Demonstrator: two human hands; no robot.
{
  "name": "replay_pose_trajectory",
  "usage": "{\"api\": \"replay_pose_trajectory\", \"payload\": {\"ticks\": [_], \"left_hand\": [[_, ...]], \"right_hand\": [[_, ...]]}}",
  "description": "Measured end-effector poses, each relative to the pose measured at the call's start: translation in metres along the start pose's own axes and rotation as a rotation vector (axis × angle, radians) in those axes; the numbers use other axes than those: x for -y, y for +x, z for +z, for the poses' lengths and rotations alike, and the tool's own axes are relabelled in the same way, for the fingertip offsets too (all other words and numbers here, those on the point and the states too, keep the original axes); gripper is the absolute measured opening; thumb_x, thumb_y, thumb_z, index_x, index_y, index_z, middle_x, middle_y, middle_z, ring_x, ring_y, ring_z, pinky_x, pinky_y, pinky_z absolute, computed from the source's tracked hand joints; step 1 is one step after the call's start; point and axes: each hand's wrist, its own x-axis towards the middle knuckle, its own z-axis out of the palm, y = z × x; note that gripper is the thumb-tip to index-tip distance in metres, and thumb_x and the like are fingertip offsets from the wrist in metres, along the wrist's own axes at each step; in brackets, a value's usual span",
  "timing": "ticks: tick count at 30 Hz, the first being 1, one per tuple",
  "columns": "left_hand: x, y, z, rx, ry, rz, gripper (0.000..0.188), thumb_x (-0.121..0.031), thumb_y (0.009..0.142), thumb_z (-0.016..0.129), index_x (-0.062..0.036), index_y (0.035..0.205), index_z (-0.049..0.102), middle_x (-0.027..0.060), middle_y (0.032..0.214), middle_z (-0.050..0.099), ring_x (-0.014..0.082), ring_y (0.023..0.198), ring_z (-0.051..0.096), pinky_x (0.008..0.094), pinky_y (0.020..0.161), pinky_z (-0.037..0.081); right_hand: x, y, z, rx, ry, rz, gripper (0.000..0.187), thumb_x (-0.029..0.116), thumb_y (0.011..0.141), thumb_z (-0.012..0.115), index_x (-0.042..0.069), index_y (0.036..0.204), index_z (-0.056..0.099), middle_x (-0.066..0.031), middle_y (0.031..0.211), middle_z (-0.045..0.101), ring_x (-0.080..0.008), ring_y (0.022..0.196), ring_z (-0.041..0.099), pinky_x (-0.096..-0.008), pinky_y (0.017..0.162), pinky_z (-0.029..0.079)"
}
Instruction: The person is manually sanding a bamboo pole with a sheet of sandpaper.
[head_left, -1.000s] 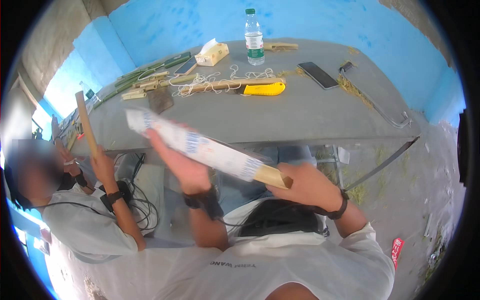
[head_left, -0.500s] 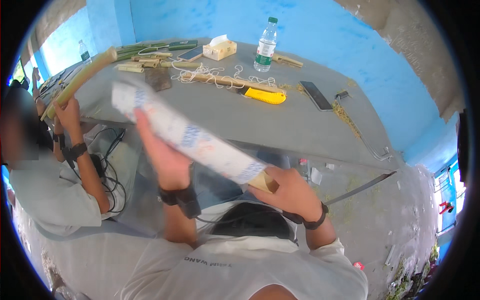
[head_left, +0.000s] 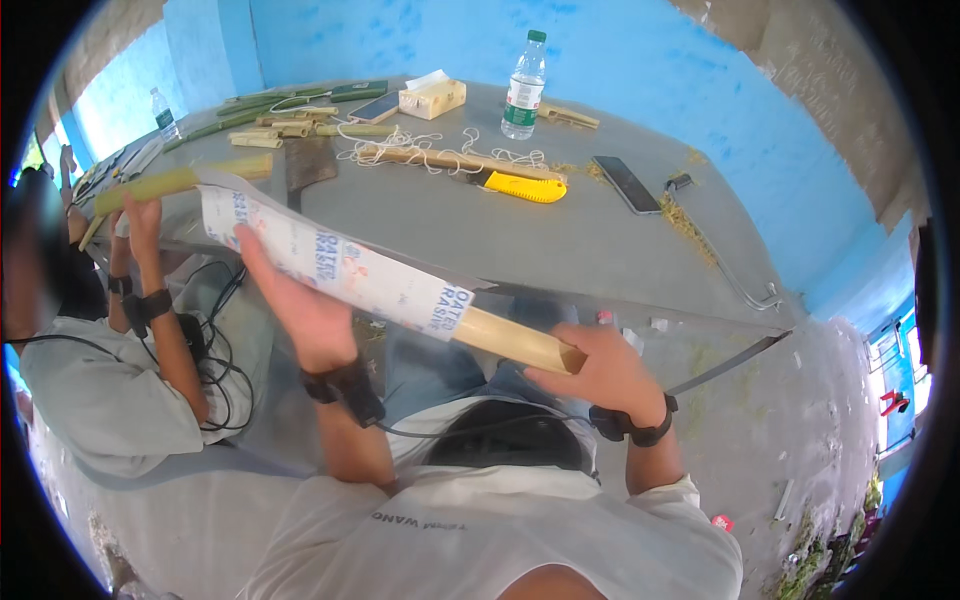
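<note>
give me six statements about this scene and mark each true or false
1. The right hand grips the bamboo piece. True.
2. The left hand touches the white paper. True.
3. The white paper covers the whole bamboo piece. False: a stretch beside the right hand is bare.
4. The yellow cutter lies on the floor. False: it lies on the table.
5. The tissue box stands left of the large bottle. True.
6. The large bottle's cap is red. False: it is green.

Most fingers of the left hand (head_left: 302, 308) are hidden behind the white sheet (head_left: 335, 262), under which the bamboo piece (head_left: 508, 340) disappears; at the left edge the co-worker's head (head_left: 32, 245) is blurred, and upper left, slim items (head_left: 138, 158) are too small to tell
</note>
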Motion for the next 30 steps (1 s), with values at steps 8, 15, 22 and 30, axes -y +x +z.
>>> {"api": "replay_pose_trajectory", "payload": {"ticks": [8,15,22,30], "left_hand": [[0.02,0.003,-0.01,0.149,-0.032,-0.207,0.064,-0.059,0.1,0.06,-0.014,0.145,0.05,0.0046,0.125,0.062,0.0235,0.111,0.063,0.0429,0.093,0.055],[0.023,-0.004,-0.007,0.171,-0.068,-0.268,0.059,-0.053,0.102,0.062,-0.0141,0.146,0.051,0.0028,0.135,0.061,0.0206,0.122,0.061,0.04,0.104,0.049],[0.017,-0.004,-0.005,0.202,-0.102,-0.267,0.06,-0.053,0.103,0.059,-0.0136,0.148,0.049,0.0037,0.138,0.06,0.0213,0.126,0.059,0.0408,0.108,0.047],[0.02,0.003,-0.011,0.185,-0.068,-0.231,0.064,-0.054,0.102,0.06,-0.0129,0.15,0.047,0.0046,0.141,0.058,0.0233,0.126,0.058,0.042,0.108,0.047]], "right_hand": [[0.0,0.007,-0.001,-0.077,0.009,-0.014,0.043,0.042,0.081,0.084,0.002,0.091,0.071,-0.0201,0.072,0.066,-0.038,0.066,0.065,-0.0395,0.063,0.051],[-0.011,0.003,-0.001,-0.12,0.017,0.028,0.046,0.044,0.08,0.085,0.001,0.094,0.073,-0.0201,0.074,0.068,-0.0391,0.061,0.062,-0.0392,0.059,0.049],[0.006,0.005,-0.009,0.016,-0.082,0.127,0.049,0.043,0.079,0.085,0.0,0.101,0.075,-0.0217,0.083,0.072,-0.0382,0.071,0.069,-0.0395,0.067,0.054],[0.002,0.004,-0.008,0.055,-0.031,0.103,0.048,0.044,0.082,0.084,-0.001,0.096,0.072,-0.0233,0.083,0.07,-0.0431,0.074,0.068,-0.041,0.067,0.055]]}}
